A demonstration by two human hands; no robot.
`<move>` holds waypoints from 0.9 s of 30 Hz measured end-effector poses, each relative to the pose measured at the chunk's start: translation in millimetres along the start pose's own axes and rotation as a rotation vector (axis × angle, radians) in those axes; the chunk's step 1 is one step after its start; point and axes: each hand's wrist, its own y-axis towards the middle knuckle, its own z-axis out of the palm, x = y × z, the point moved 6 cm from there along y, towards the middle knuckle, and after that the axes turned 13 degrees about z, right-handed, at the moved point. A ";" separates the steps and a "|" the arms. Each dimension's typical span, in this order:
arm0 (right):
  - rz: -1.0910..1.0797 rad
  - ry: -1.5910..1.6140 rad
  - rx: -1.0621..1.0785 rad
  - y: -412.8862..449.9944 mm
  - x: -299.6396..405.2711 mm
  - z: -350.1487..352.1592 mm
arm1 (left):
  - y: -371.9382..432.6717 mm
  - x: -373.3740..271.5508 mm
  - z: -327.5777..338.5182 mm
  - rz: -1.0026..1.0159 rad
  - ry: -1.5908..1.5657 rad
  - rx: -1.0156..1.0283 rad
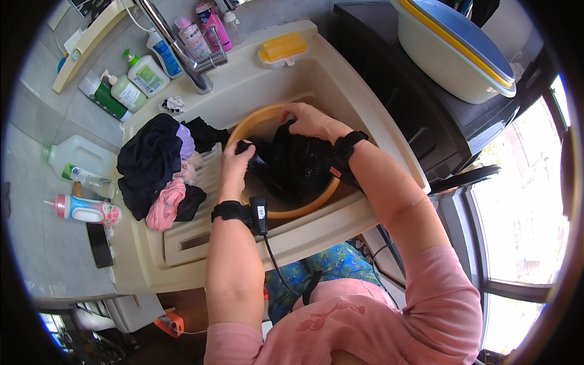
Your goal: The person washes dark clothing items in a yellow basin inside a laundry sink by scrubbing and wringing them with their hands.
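An orange plastic basin (292, 213) of cloudy water stands in the beige laundry sink (360, 123). Dark wet cloth (296, 159) lies partly under the water in it. At the basin's left rim my left hand (235, 166) grips a bunched black end of cloth. My right hand (310, 121) holds a raised fold of the black cloth near the far rim, its fingertips partly hidden. Left of the basin, on the ribbed washboard (212, 169), rests a pile of clothes: dark fabric (153, 155), a pink piece (166, 205) and a lilac piece (185, 141).
Several bottles (148, 75) line the back ledge beside the chrome faucet (198, 75). A yellow soap bar (285, 45) sits on a dish at the back. Stacked basins (447, 54) stand on a black cabinet at right. A phone (99, 244) lies on the left ledge. Cables hang from both wrist straps.
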 end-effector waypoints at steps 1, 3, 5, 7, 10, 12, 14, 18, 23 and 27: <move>0.000 0.001 0.003 0.9 -0.5 -3.0 | 0.0 5.2 -8.1 -0.029 -0.060 -0.084; 0.366 0.055 -0.023 0.7 -22.9 -15.5 | 0.5 6.2 -10.2 -0.065 -0.068 -0.117; 0.252 -0.065 -0.160 8.9 -37.4 -25.3 | 0.5 -12.4 -3.5 0.088 0.134 -0.087; 0.135 -0.093 -0.270 12.6 -31.2 -27.7 | 5.1 -3.4 -6.5 0.145 0.314 -0.050; 0.306 0.298 -0.076 4.1 -15.9 -10.7 | -3.0 -18.1 0.7 0.313 0.568 -0.052; 0.321 0.380 0.022 -7.1 -1.5 -9.2 | -8.8 -45.5 16.3 0.385 0.610 0.034; 0.331 0.462 0.123 -9.5 3.6 -0.7 | -10.2 -51.6 34.8 0.213 0.303 0.186; 0.265 0.654 0.290 -8.2 13.4 14.5 | -12.9 -42.5 42.1 0.092 0.045 0.312; 0.096 0.310 0.352 -9.9 14.8 14.1 | -8.6 -42.1 25.5 0.131 -0.370 0.261; -0.051 -0.064 0.290 -11.4 18.4 13.7 | -11.3 -55.0 23.4 0.053 -0.577 0.261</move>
